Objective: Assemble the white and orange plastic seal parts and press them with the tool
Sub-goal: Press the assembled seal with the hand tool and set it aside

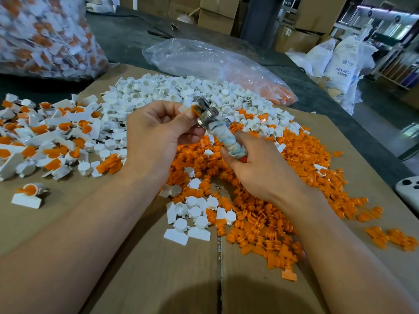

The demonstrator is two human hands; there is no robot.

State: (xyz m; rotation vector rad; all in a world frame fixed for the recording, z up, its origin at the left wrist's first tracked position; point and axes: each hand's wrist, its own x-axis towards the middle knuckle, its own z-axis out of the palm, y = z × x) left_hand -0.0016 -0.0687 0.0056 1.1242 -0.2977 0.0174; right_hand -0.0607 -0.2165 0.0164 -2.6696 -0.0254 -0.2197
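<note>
My left hand pinches a white and orange seal part against the metal head of the pressing tool. My right hand grips the tool's cloth-wrapped handle from below. Both hands hover above the cardboard sheet. A pile of loose orange parts lies under and right of my hands. Loose white parts are heaped behind them. Assembled white and orange seals are spread at the left.
A full clear bag of seals stands at the back left. A crumpled plastic bag with orange parts lies behind the white heap. A white controller sits at the right edge. Cardboard boxes and white sacks stand beyond the table.
</note>
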